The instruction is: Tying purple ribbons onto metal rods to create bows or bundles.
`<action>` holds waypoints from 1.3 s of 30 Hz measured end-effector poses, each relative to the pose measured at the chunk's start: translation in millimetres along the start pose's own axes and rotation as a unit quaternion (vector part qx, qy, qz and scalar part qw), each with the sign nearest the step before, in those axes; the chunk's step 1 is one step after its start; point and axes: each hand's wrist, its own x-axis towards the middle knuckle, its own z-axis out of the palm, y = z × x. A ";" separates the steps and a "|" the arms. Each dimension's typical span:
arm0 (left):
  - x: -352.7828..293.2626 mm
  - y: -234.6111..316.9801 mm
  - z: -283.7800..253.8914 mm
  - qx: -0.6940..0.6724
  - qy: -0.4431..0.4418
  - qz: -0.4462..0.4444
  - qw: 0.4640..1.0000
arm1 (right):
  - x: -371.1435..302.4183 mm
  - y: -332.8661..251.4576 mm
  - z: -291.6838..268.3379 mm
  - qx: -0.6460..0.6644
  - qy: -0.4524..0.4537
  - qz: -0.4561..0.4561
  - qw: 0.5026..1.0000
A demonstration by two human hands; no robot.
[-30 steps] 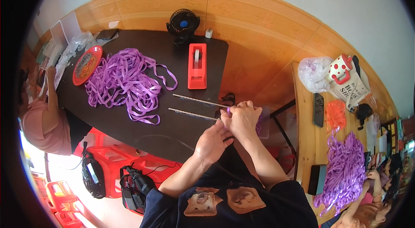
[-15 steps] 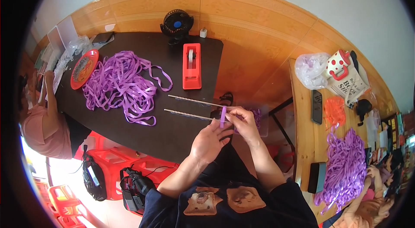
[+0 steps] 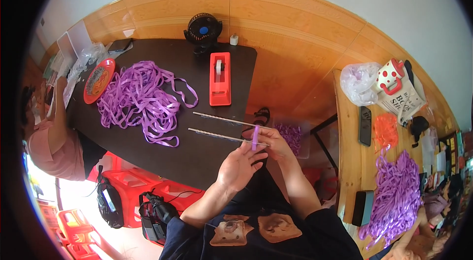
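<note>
A purple ribbon band (image 3: 254,138) spans 2 slim rods (image 3: 217,135) near their ends, beyond the worktop's (image 3: 202,159) edge. You would do well to keep it flat, the rods parallel. Your left hand's (image 3: 235,169) fingers spread loosely beside it; your right hand's (image 3: 279,148) curl narrowly behind, their grip unclear.

"What's on the dark table (image 3: 207,160)?"

"A little black fan (image 3: 203,30) at the far edge. A small white plug block (image 3: 234,40) sits near the far right corner. A red plate (image 3: 89,99) is by the left edge."

"And the wooden table (image 3: 347,171)?"

"A puffy see-through bag (image 3: 358,84) near the far left corner. Beside it are a white mug with red dots (image 3: 387,74) and a cloth bag (image 3: 401,103). A black phone (image 3: 364,127) lies near the left edge, next to an orange plastic bag (image 3: 387,129)."
</note>
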 end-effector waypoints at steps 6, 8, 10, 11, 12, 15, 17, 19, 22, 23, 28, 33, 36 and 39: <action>-0.9 1.9 5.4 0.014 0.010 0.001 1.000 | 13.6 18.5 -7.8 0.074 -0.056 -0.028 0.995; -1.2 1.1 3.8 0.007 0.005 0.005 1.000 | 15.0 20.0 -4.3 0.089 -0.064 -0.034 0.993; -2.0 1.5 4.5 0.001 0.000 0.012 1.000 | 15.7 18.8 -1.4 0.103 -0.074 -0.040 0.991; -2.2 2.1 5.8 0.002 -0.001 0.009 1.000 | 15.0 18.0 -1.8 0.093 -0.064 -0.035 0.993; -2.1 2.8 6.2 0.004 -0.001 0.007 1.000 | 14.9 17.5 -2.1 0.083 -0.053 -0.031 0.995; 0.3 1.8 3.5 0.000 0.008 -0.002 1.000 | 13.2 15.3 -0.2 0.070 -0.047 -0.045 0.995; -0.4 3.3 4.7 0.000 0.010 -0.001 1.000 | 8.6 10.2 2.9 0.068 -0.022 -0.020 0.997; -1.8 3.7 5.7 0.000 0.013 0.001 1.000 | 5.0 6.5 6.2 0.068 0.002 0.005 0.998; -2.1 3.2 6.1 0.003 0.007 0.009 1.000 | 4.1 5.9 4.9 0.059 0.013 0.011 0.998; -2.0 2.9 6.6 0.002 0.011 0.007 1.000 | 5.0 8.8 0.6 0.063 0.009 0.010 0.998; -0.6 1.7 5.2 -0.002 0.015 0.007 1.000 | 6.9 5.1 2.5 0.098 -0.033 0.023 0.994; -1.1 1.3 5.3 -0.008 0.010 0.006 1.000 | 5.2 2.8 12.0 0.082 -0.004 0.001 0.997; -0.3 2.6 6.6 -0.007 0.011 0.005 1.000 | -0.2 -1.2 10.5 0.018 0.113 -0.008 0.993; -0.8 2.7 7.0 -0.001 0.019 0.001 1.000 | -10.0 -7.6 10.8 0.102 0.112 -0.049 0.987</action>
